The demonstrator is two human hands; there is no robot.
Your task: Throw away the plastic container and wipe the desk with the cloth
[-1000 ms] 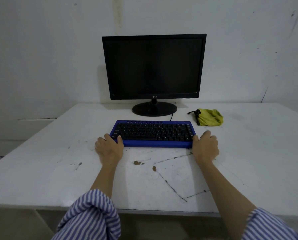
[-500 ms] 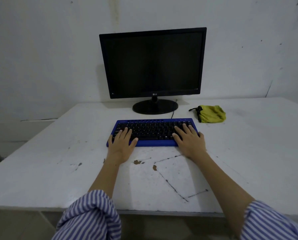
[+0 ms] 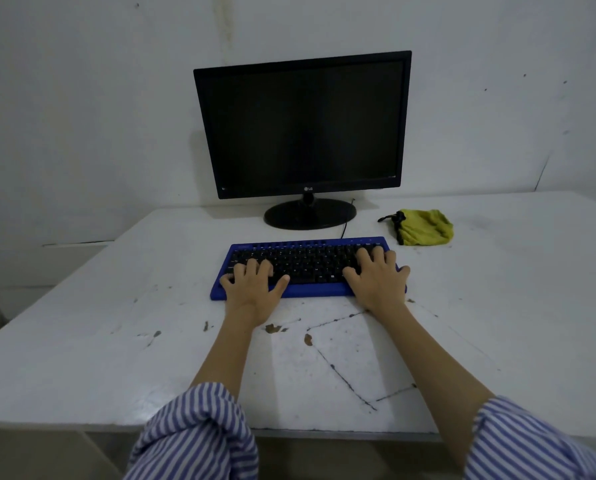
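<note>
Since one second ago both hands have moved from the near corners of the blue-framed keyboard with black keys onto its keys. The left hand now lies flat over the left keys, fingers loosely spread and holding nothing. The right hand lies likewise over the right keys, its fingers extended, nothing grasped. The keyboard sits slightly farther from the near edge than before, close to the stand of the black flat-screen monitor, whose screen is dark and whose lower bezel reads "LG". The crumpled yellow-green cloth with a black cord remains on the scuffed white tabletop, far right of the keyboard, apart from it. Blue-and-white striped sleeves are rolled up at the near edge.
</note>
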